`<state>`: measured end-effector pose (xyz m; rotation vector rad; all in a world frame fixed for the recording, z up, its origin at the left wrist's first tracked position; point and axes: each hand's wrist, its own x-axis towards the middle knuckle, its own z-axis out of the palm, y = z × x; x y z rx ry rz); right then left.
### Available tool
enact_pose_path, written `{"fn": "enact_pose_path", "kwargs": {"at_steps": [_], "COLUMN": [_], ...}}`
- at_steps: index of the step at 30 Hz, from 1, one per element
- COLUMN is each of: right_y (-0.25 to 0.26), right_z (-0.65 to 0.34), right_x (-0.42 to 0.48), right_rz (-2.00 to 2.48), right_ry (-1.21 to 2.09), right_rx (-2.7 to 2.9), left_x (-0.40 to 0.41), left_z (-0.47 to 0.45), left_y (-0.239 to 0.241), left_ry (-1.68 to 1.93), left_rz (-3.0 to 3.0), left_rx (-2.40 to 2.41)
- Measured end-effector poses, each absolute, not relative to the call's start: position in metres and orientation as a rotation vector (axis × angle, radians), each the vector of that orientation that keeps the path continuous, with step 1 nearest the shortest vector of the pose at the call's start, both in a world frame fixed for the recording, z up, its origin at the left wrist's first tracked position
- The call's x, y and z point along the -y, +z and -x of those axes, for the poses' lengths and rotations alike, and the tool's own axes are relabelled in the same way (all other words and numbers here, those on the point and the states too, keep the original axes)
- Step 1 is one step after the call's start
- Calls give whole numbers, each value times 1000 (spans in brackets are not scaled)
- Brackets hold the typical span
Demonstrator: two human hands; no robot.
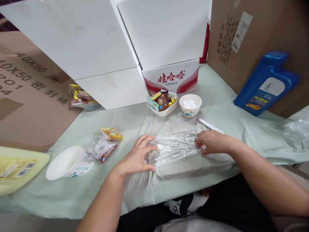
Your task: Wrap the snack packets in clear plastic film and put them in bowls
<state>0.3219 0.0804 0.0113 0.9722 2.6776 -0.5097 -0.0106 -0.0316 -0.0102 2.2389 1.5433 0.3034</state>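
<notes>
A crinkled sheet of transparent plastic film (177, 145) lies spread on the cloth-covered table in front of me. At its left end is my left hand (138, 156), fingers apart and curved around the edge, with the thumb low. My right hand (213, 141) has its fingers curled together on the film's right end, pinching it. Just behind that hand rests a white utility knife (209, 125), partly hidden. A paper bowl (190, 111) with crumpled transparent plastic inside stands beyond the film. Beside it is a white dish (162, 112) filled with wrapped snacks (164, 100).
At left, a white paper bowl (70, 162) lies tipped beside crumpled wrappers (102, 149) and a yellow packet (111, 133). A yellow jug (21, 169) stands nearer. White boxes (170, 77) and brown cartons (29, 83) line the back; a blue bottle (264, 85) stands right.
</notes>
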Motion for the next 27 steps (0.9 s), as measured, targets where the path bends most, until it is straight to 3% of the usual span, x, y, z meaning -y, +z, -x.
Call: {"fn": "enact_pose_path", "kwargs": {"at_steps": [5, 9, 13, 21, 27], "right_y": [19, 25, 20, -3, -3], "right_z": [-327, -335, -330, -309, -312], "right_x": [-83, -88, -93, -94, -95], "right_rz": [-894, -853, -1186, -1461, -1562], "right_ry": [-544, -872, -1134, -444, -427], "right_rx": [-2814, -2957, -2672, -2572, -2531], "left_x": [36, 31, 23, 14, 20], "left_z": [-2, 13, 22, 3, 1], "left_y": [-1, 1, -13, -43, -31], "left_ry": [271, 551, 831, 591, 565], "left_rz": [-2175, -1919, -1633, -1861, -2145], "left_rx": [-1343, -1327, -1571, -2248, -2629]}}
